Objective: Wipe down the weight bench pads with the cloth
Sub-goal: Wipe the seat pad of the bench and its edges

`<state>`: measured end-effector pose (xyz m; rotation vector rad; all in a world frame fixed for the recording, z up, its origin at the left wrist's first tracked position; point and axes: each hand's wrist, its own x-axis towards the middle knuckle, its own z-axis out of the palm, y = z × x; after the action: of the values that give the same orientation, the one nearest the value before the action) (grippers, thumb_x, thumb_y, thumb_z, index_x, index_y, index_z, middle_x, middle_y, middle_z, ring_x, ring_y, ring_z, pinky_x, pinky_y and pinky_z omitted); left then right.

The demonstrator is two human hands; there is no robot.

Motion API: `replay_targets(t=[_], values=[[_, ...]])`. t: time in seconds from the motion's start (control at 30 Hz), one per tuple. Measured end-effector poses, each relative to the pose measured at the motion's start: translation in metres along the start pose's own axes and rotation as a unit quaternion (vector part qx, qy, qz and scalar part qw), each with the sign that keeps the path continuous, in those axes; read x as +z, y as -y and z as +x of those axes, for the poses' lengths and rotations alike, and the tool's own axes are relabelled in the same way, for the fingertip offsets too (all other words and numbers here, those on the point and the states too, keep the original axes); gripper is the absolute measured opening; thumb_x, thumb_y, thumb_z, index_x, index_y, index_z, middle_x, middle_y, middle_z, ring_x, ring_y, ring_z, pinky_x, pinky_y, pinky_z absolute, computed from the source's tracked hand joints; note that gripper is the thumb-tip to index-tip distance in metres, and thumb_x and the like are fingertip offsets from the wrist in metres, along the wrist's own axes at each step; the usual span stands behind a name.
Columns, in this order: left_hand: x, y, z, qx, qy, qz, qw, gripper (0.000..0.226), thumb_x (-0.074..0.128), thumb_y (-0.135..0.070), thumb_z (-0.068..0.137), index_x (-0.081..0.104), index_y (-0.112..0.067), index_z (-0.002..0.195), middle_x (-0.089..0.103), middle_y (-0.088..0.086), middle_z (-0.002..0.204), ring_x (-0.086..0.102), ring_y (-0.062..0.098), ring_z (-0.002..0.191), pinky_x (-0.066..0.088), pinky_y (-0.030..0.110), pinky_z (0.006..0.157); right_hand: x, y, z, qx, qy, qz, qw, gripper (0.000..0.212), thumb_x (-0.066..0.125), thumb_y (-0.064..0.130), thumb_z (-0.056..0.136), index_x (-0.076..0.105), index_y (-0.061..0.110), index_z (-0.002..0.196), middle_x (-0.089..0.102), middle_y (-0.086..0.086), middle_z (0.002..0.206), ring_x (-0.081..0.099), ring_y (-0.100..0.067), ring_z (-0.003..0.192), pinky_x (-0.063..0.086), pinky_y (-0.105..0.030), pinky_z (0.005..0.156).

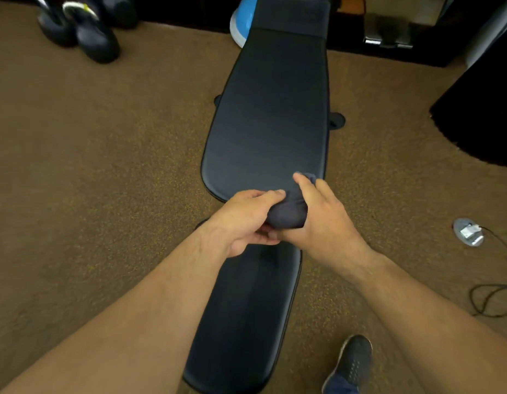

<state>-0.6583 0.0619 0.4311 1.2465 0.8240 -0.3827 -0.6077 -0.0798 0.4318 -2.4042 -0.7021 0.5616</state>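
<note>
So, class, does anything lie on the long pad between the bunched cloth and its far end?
Nothing visible does. The left hand and right hand grip the cloth at the long pad near end; its surface beyond looks bare.

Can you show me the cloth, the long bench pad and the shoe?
cloth [286, 215]: head view, bunched middle.
long bench pad [270, 109]: head view, bare centre.
shoe [354, 361]: head view, its upper.

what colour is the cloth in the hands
Dark grey, bunched between both hands; the cloth shows best in the head view.
</note>
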Motion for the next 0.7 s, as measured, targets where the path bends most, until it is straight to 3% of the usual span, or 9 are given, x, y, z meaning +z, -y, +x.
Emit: replay_targets(t=[0.13,0.2,0.3,0.37,0.4,0.5,0.6,0.67,0.7], values=[[0.038,-0.029,0.007,0.011,0.046,-0.066,0.997,0.025,0.061,-0.021,0.095,0.065,-0.005,0.114,0.072,0.017,0.106,0.070,0.030,0.098,0.057,0.049,0.082,-0.051,-0.021,0.003,-0.009,0.007,0.061,0.998,0.126,0.089,0.045,0.061,0.009,0.025,0.156,0.027,0.010,0.143,0.029,-0.005,0.132,0.030,-0.017,0.096],[0.060,-0.045,0.012,0.024,0.058,-0.066,0.996,0.022,0.061,-0.015,0.094,0.066,-0.004,0.113,0.073,0.016,0.105,0.070,0.028,0.099,0.057,0.044,0.082,-0.078,-0.036,0.002,0.002,0.011,0.077,0.997,0.121,0.087,0.047,0.064,0.011,0.026,0.156,0.029,0.013,0.143,0.029,-0.002,0.132,0.030,-0.017,0.099],[0.103,-0.079,0.019,0.060,0.040,-0.037,0.997,0.019,0.065,-0.010,0.091,0.066,-0.005,0.109,0.074,0.014,0.102,0.070,0.027,0.099,0.057,0.039,0.081,-0.128,-0.066,0.005,0.022,-0.034,0.171,0.984,0.081,0.071,0.045,0.079,0.037,0.023,0.149,0.042,0.013,0.138,0.038,-0.001,0.130,0.033,-0.017,0.101],[0.132,-0.102,0.024,0.094,0.026,-0.018,0.995,0.018,0.068,-0.010,0.088,0.066,-0.007,0.106,0.074,0.012,0.100,0.070,0.024,0.096,0.056,0.040,0.082,-0.162,-0.084,0.012,0.031,-0.091,0.236,0.967,0.043,0.062,0.027,0.090,0.058,0.025,0.133,0.056,0.011,0.129,0.050,-0.001,0.121,0.038,-0.012,0.097],[0.147,-0.114,0.025,0.110,0.021,-0.004,0.994,0.017,0.069,-0.010,0.088,0.066,-0.008,0.105,0.074,0.012,0.101,0.070,0.023,0.096,0.055,0.041,0.083,-0.182,-0.093,0.016,0.033,-0.111,0.242,0.963,0.034,0.060,0.017,0.092,0.062,0.029,0.124,0.060,0.012,0.124,0.054,0.001,0.115,0.041,-0.010,0.093],[0.179,-0.143,0.031,0.158,0.025,0.078,0.984,0.017,0.070,-0.010,0.087,0.066,-0.006,0.103,0.072,0.017,0.102,0.068,0.024,0.094,0.053,0.042,0.086,-0.232,-0.113,0.028,0.041,-0.103,0.258,0.960,0.044,0.064,0.004,0.088,0.054,0.035,0.118,0.066,0.006,0.107,0.063,-0.004,0.099,0.052,-0.023,0.084],[0.201,-0.172,0.040,0.210,0.025,0.222,0.952,0.013,0.074,-0.015,0.084,0.067,-0.010,0.093,0.070,0.009,0.086,0.062,0.013,0.080,0.051,0.036,0.075,-0.270,-0.135,0.046,0.042,-0.050,0.179,0.982,0.065,0.070,0.012,0.086,0.042,0.032,0.141,0.066,0.004,0.111,0.062,-0.010,0.104,0.052,-0.030,0.088],[0.216,-0.191,0.047,0.242,0.019,0.323,0.915,0.012,0.076,-0.019,0.082,0.067,-0.015,0.089,0.065,-0.001,0.078,0.057,0.007,0.070,0.046,0.027,0.066,-0.289,-0.145,0.062,0.027,-0.038,0.079,0.996,0.059,0.070,0.015,0.085,0.049,0.029,0.139,0.063,0.005,0.122,0.058,-0.013,0.113,0.047,-0.032,0.096],[0.224,-0.200,0.052,0.256,0.017,0.358,0.898,0.012,0.076,-0.019,0.082,0.066,-0.017,0.088,0.063,-0.004,0.077,0.056,0.006,0.068,0.045,0.026,0.065,-0.297,-0.149,0.071,0.013,-0.037,0.045,0.998,0.048,0.068,0.014,0.084,0.059,0.027,0.129,0.065,0.006,0.118,0.059,-0.013,0.110,0.047,-0.031,0.094]])
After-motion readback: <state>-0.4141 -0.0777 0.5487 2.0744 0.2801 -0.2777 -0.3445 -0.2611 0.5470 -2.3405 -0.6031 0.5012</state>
